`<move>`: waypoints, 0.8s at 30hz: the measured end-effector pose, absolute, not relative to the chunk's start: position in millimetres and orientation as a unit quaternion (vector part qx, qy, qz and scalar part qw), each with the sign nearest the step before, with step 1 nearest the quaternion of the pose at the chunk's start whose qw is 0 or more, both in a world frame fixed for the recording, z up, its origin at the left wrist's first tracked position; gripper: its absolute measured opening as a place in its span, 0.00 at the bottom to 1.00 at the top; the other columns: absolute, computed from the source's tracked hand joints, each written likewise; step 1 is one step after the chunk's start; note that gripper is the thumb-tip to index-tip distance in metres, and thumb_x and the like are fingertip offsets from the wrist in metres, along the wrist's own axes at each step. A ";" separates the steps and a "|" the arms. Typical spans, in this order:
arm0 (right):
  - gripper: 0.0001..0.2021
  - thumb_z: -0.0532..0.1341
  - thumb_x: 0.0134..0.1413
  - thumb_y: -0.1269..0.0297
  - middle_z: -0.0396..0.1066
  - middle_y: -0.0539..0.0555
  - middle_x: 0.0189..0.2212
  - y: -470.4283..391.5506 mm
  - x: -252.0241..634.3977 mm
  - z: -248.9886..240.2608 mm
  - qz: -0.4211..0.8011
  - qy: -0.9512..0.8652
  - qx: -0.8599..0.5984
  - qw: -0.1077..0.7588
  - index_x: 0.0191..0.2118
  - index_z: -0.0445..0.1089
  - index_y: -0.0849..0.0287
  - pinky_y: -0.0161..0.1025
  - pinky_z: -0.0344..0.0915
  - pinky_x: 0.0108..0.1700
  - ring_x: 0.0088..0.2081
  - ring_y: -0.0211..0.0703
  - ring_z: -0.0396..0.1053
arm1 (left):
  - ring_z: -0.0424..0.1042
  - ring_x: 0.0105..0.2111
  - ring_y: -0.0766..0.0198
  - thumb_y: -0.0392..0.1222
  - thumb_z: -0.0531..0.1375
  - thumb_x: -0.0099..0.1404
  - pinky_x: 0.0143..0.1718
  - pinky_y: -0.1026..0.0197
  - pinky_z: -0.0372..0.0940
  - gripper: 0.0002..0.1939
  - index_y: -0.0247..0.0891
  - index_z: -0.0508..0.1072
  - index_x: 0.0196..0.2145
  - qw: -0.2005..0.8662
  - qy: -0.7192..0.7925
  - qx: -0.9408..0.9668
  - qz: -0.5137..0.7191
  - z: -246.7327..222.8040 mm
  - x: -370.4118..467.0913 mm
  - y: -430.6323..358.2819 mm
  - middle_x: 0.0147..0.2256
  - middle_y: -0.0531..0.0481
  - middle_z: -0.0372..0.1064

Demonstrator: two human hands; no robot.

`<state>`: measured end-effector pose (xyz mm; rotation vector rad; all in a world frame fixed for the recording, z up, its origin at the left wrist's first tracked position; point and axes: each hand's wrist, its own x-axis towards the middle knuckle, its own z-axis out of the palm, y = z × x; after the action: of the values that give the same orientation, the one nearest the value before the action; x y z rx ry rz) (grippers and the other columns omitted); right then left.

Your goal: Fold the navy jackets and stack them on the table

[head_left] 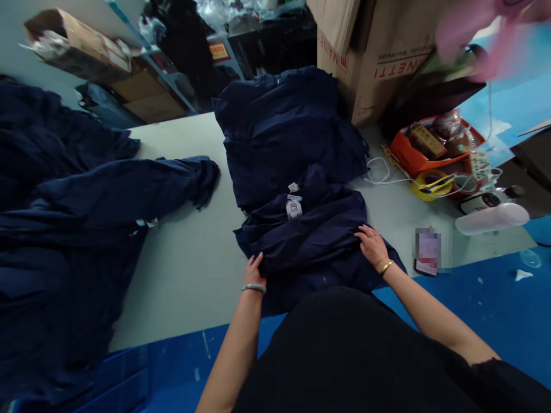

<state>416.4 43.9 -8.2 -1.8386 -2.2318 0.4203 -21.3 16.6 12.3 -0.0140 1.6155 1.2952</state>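
Note:
A dark navy garment point(310, 235) with a white hang tag point(294, 207) lies bunched on the pale table, its lower part hanging toward my body. My left hand point(255, 272) grips its left side, thumb and fingers at a fold. At the right side, my right hand point(372, 246) rests on the cloth with its fingers spread. Beyond this garment, and partly under it, lies a flat stack of navy garments point(288, 132).
More navy garments point(64, 246) are heaped at the left. On the right are an orange box point(404, 150), yellow tape roll point(424, 186), white cable, pale bottle point(491, 219) and phone point(427, 252). Cardboard boxes point(361, 74) stand behind; a pink fan point(482, 34) is upper right.

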 end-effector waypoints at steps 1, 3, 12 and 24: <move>0.22 0.54 0.59 0.73 0.68 0.57 0.64 47.9 417.5 -6.0 0.141 -0.754 -0.633 0.101 0.54 0.78 0.53 0.58 0.49 0.73 0.67 0.54 0.61 | 0.81 0.42 0.62 0.34 0.68 0.64 0.50 0.55 0.76 0.17 0.46 0.75 0.49 0.497 0.671 0.009 0.550 13.5 -22.6 20.0 0.43 0.51 0.80; 0.19 0.54 0.62 0.70 0.70 0.57 0.62 52.9 420.2 -0.1 0.136 -0.750 -0.641 0.094 0.51 0.79 0.52 0.57 0.50 0.73 0.63 0.54 0.65 | 0.80 0.40 0.64 0.34 0.69 0.62 0.50 0.56 0.76 0.17 0.46 0.76 0.48 0.472 0.674 0.032 0.568 15.8 -24.6 26.8 0.43 0.52 0.79; 0.20 0.56 0.59 0.70 0.71 0.56 0.61 23.8 433.5 17.8 0.109 -0.767 -0.627 0.074 0.53 0.78 0.51 0.57 0.47 0.72 0.61 0.53 0.67 | 0.75 0.54 0.52 0.40 0.72 0.59 0.59 0.45 0.69 0.25 0.39 0.73 0.53 0.371 0.790 0.153 0.464 11.0 -22.2 23.0 0.51 0.40 0.75; 0.36 0.51 0.69 0.48 0.38 0.60 0.78 97.7 366.9 1.4 0.155 -0.727 -0.669 0.023 0.77 0.47 0.55 0.70 0.41 0.72 0.77 0.60 0.37 | 0.27 0.76 0.45 0.58 0.60 0.69 0.71 0.30 0.18 0.38 0.51 0.58 0.73 0.197 0.746 0.630 0.086 18.4 47.3 34.1 0.77 0.46 0.34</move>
<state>366.9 97.7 1.4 -2.0725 -2.2502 0.4787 47.3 34.1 18.4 1.7636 2.0889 0.2403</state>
